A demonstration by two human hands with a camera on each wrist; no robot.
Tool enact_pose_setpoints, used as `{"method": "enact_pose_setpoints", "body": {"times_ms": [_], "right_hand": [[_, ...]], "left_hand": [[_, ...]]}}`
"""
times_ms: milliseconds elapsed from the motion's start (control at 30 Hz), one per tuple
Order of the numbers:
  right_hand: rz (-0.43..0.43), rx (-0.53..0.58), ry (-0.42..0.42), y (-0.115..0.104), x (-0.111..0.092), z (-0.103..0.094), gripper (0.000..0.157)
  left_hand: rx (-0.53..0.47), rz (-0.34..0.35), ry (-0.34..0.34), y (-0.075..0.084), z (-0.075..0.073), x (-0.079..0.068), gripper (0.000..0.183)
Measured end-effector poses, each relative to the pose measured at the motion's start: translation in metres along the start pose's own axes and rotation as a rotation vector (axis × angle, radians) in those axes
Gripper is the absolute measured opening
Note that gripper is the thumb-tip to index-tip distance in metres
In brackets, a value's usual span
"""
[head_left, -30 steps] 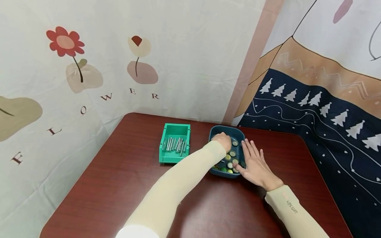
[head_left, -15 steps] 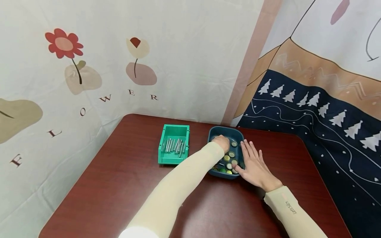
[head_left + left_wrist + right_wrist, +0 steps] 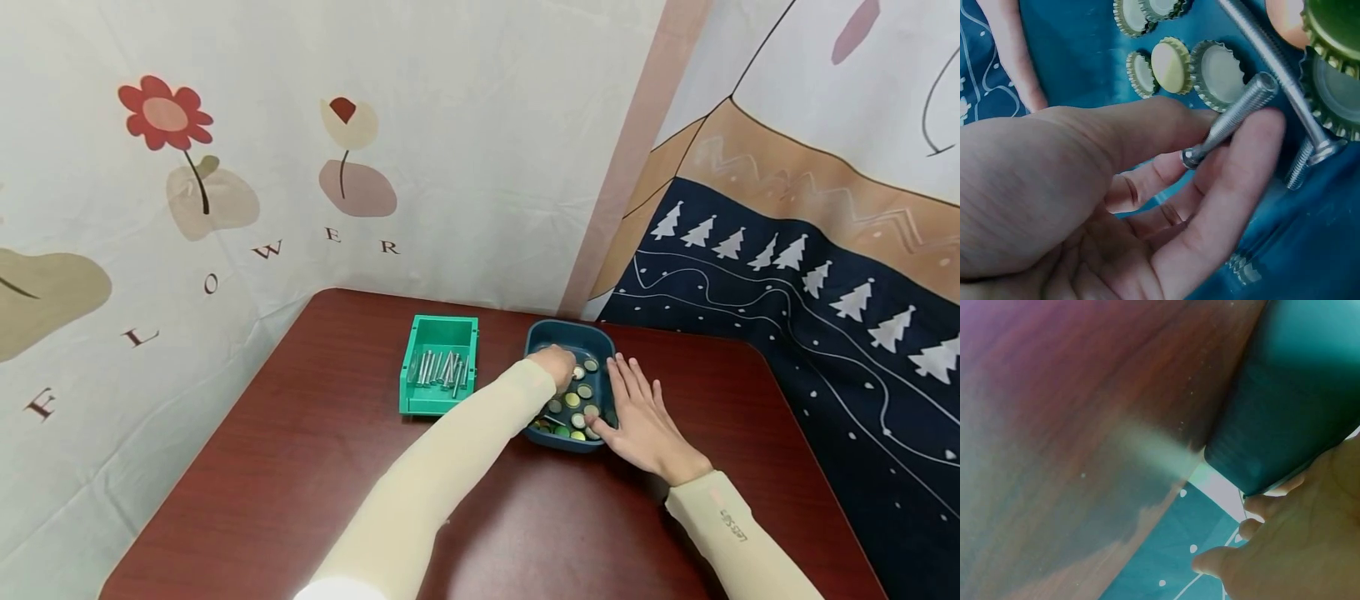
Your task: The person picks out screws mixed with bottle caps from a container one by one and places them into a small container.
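My left hand [image 3: 557, 365] reaches down into a dark blue plastic box [image 3: 570, 328]. In the left wrist view, its thumb and fingers pinch a short silver bolt [image 3: 1238, 115] above the box floor. Close beside it lie a longer bolt [image 3: 1294, 90] and another threaded bolt [image 3: 1298, 165]. Ridged bottle caps [image 3: 1219, 72], some green and yellow, are scattered around them. My right hand [image 3: 647, 425] rests against the right side of the box with straight fingers, its thumb over the rim. The right wrist view shows the dark box wall [image 3: 1285, 394] beside those fingers.
Left of the blue box stands a green open-front bin [image 3: 438, 405] holding several silver bolts [image 3: 442, 368]. Both sit on a reddish-brown table [image 3: 300, 467]. Printed cloths [image 3: 480, 150] hang behind the table's back edge and along its right side.
My left hand has shifted slightly within the blue box, uncovering more bottle caps and a bolt near the front. The right hand stays at the box's side.
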State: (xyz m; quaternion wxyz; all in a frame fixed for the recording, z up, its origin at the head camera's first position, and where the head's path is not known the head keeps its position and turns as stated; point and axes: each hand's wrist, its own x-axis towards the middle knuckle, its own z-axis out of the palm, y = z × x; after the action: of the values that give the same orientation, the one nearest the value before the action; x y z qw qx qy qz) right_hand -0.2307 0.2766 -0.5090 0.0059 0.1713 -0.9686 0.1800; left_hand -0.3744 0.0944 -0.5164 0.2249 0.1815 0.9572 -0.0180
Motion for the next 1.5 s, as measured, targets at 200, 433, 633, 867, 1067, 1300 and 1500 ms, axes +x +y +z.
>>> {"method": "enact_pose_setpoints", "body": {"times_ms": [200,433,633,867,1067,1300,1500], "right_hand": [[-0.001,-0.002,0.002,0.0,0.002,-0.001,0.104],[0.006,0.014,-0.007,-0.001,0.002,-0.003,0.104],[0.009,0.009,-0.01,-0.002,0.001,-0.001,0.105],[0.007,0.008,-0.012,-0.003,0.002,-0.001,0.105],[0.012,0.003,-0.02,-0.001,0.003,0.0,0.106],[0.009,-0.011,-0.026,0.001,0.002,0.0,0.107],[0.012,0.0,-0.019,0.002,0.001,0.001,0.107]], "left_hand": [[-0.012,0.02,-0.071,-0.01,-0.008,0.006,0.009],[-0.053,-0.01,-0.036,-0.007,-0.017,-0.008,0.005],[-0.254,0.051,-0.026,-0.006,-0.045,-0.079,0.016],[-0.378,0.11,0.034,-0.018,-0.044,-0.102,0.011],[-0.425,0.153,0.126,-0.026,-0.045,-0.124,0.02],[-0.466,0.187,0.204,-0.036,-0.042,-0.135,0.02],[-0.501,0.183,0.245,-0.047,-0.042,-0.142,0.023]]}}
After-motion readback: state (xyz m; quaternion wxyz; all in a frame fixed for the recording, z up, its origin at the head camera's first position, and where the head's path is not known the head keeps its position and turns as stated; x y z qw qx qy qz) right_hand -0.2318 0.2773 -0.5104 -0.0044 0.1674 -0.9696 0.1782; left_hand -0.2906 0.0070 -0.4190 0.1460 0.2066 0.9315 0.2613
